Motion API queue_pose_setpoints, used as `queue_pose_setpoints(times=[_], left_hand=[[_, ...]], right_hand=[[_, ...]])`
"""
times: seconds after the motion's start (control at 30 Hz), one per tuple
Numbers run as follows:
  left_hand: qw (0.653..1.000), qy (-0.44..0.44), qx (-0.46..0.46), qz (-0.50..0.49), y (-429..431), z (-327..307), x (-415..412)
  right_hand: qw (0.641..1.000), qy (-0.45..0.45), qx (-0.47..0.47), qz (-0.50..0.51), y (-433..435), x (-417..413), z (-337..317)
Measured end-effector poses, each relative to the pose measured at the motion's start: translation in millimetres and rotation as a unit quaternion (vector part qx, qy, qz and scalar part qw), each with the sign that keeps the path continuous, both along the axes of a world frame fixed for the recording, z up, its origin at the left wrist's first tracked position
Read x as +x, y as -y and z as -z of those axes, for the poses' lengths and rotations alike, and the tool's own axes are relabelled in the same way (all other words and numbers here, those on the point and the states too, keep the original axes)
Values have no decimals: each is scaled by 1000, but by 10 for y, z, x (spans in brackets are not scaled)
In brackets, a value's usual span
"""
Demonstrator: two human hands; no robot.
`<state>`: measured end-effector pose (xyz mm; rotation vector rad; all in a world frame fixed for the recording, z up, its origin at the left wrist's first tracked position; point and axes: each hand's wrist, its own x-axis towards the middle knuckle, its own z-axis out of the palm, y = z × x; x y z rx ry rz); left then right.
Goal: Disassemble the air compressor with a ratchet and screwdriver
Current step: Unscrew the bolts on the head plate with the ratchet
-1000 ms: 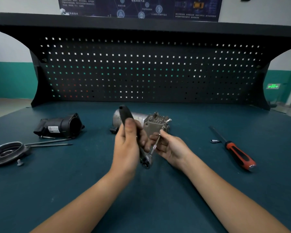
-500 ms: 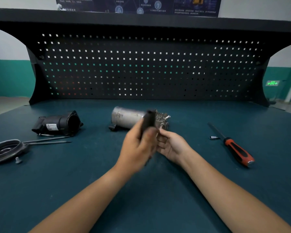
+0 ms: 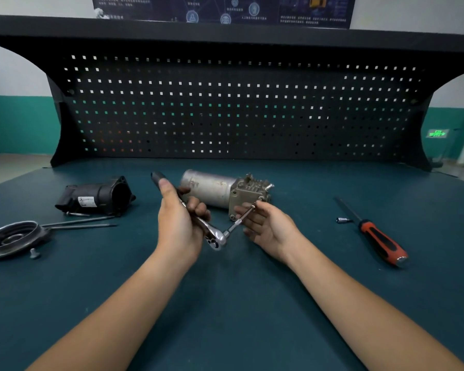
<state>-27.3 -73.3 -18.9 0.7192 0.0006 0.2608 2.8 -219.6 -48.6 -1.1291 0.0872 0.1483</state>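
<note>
Chrome ratchet (image 3: 215, 238) in left hand (image 3: 178, 223), right hand (image 3: 268, 226) pinches ext (image 3: 239, 222)

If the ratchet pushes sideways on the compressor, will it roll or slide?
The compressor probably won't roll: its round can lies sideways, but its squarish head block seems to sit flat on the table. It looks all metal, so likely heavy and rigid. A hard pull might skid it anyway.

One screwdriver (image 3: 381, 242) — perhaps two rods (image 3: 91, 226)
</note>
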Motion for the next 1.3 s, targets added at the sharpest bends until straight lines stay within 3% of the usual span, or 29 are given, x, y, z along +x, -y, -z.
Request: queue_pose_setpoints(times=[0.1,0.17,0.23,0.33,0.37,0.4,0.43,0.57,0.63,1.3], left_hand=[[988,92,124,-21,36,-1,-47],[950,190,245,-28,68,12,-109],[870,294,395,-15,112,46,-183],[685,377,622,48,222,143,-279],[641,383,661,70,263,161,-310],[627,386,672,78,289,166,-325],[639,392,658,70,301,165,-329],[773,361,520,41,228,174,-290],[811,348,467,55,185,191,-267],[886,307,341,65,193,106,-352]], right_hand=[[1000,4,-11,-6,1,-8,-2],[999,5,-32,-3,-1,-19,-8],[999,4,-46,7,-7,-34,-17],[998,11,-58,25,20,-104,-3],[997,16,-67,24,36,-128,-3],[997,19,-68,25,41,-141,-4],[998,18,-58,30,40,-140,-7],[997,1,-49,56,-20,-89,-12],[996,-5,-59,61,-17,-63,14],[998,10,-50,31,21,-33,-20]])
